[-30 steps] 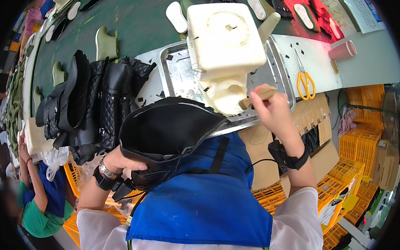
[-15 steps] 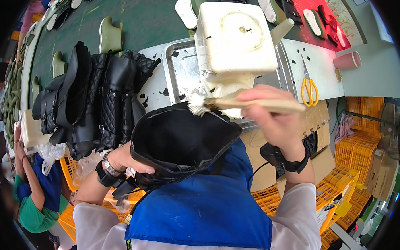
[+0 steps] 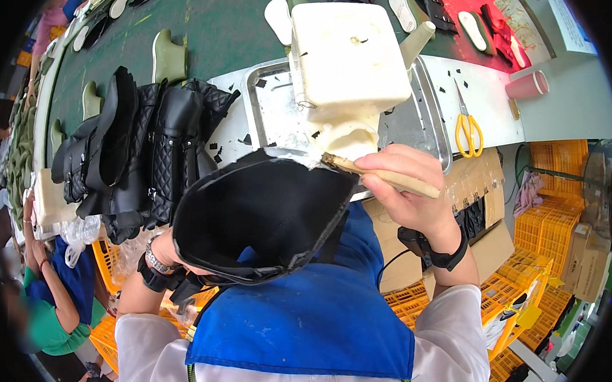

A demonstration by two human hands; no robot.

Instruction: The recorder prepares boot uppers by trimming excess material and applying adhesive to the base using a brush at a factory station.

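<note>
My left hand grips the near left side of a black boot upper, partly hidden behind it. The boot's wide opening faces up at me, above my blue apron. In my right hand is a brush with a pale wooden handle, pinched between thumb and fingers. Its bristles, mostly out of sight, meet the far right rim of the boot opening. Whitish wet residue shows along that far rim. Just beyond stands a white square container with a spout-like opening below it, on a metal tray.
Several black quilted boot uppers lie to the left, near green boot forms. Yellow-handled scissors and a pink cup sit to the right. Orange crates and a cardboard box stand lower right. A co-worker in green is at left.
The brush has come down onto the boot's far rim, its bristles now mostly hidden. The boot opening has shifted left and turned more toward me.
</note>
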